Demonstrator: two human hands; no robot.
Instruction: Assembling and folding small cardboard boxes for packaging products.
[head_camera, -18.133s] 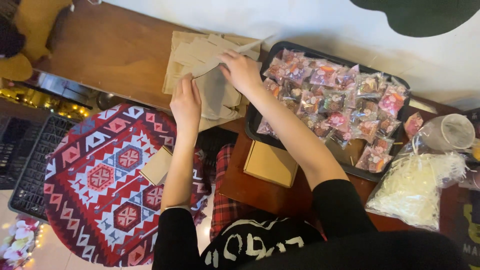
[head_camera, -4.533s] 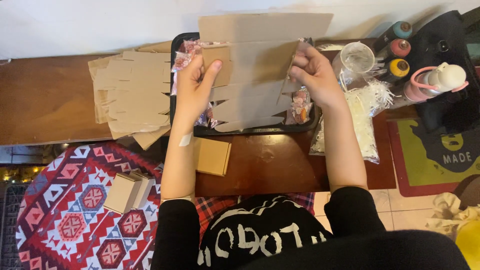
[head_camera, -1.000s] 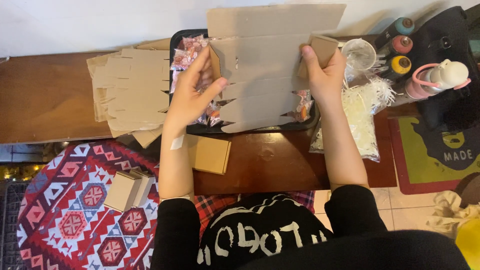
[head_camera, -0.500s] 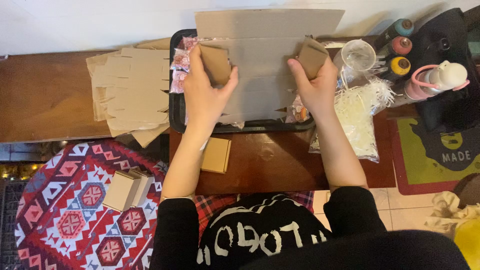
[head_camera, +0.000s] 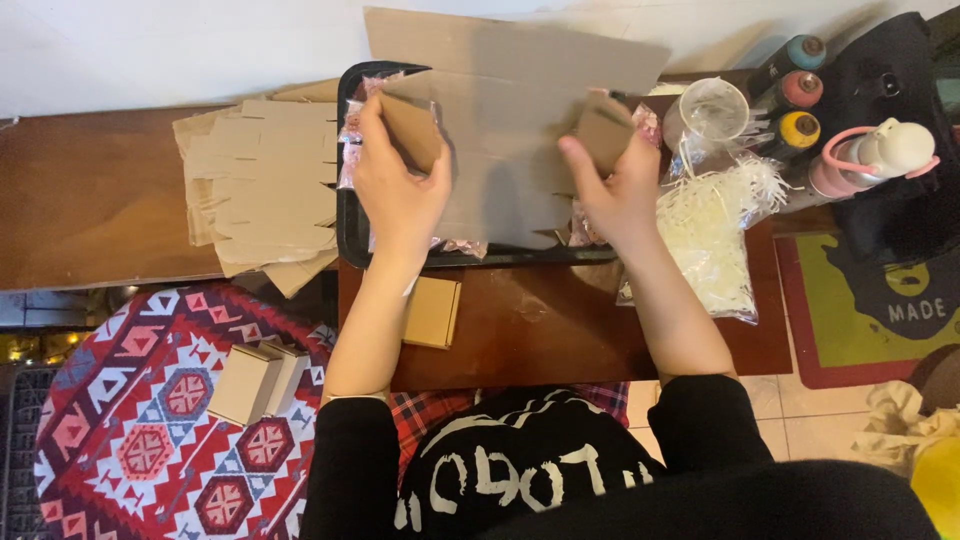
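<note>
Gripping cardboard blank (head_camera: 505, 150) side flaps: left hand (head_camera: 395, 195), right hand (head_camera: 615, 190) pinching, forearms angled inward.

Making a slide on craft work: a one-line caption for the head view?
Both hands, left and right, fold side flaps of a flat brown cardboard box blank over a black tray.

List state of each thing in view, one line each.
cardboard blank: side flaps folded up, held over the tray
left hand: gripping left flap
right hand: gripping right flap
black tray: holds wrapped sweets
stack of flat blanks: unfolded
small box: closed
</note>
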